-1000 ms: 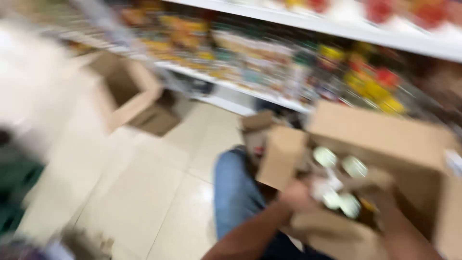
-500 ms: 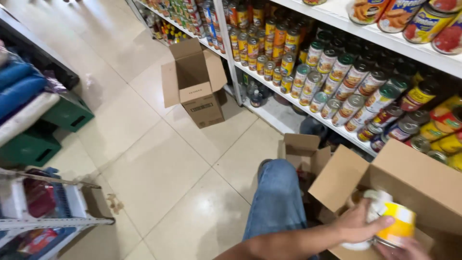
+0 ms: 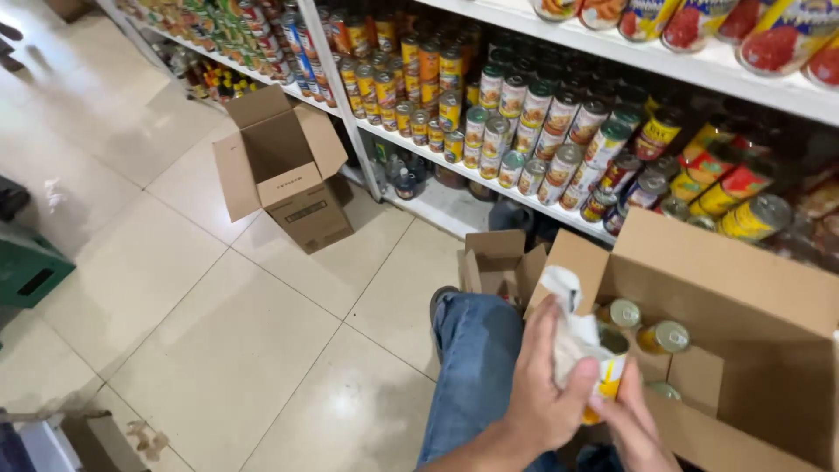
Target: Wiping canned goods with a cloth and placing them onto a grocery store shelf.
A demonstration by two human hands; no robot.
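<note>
Pale glossy floor tiles (image 3: pixel 201 332) fill the left and centre of the frame, catching soft overhead light. White shelves (image 3: pixel 699 74) run across the top and right, packed with rows of cans and jars. An open, empty cardboard box (image 3: pixel 284 170) stands upper left of centre, and a green crate (image 3: pixel 26 271) sits at the left edge.

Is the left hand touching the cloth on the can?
Touching. The head view shows the left hand pressing the white cloth against the yellow can, fingers wrapped over it with no gap; the right hand supports the can below.
</note>
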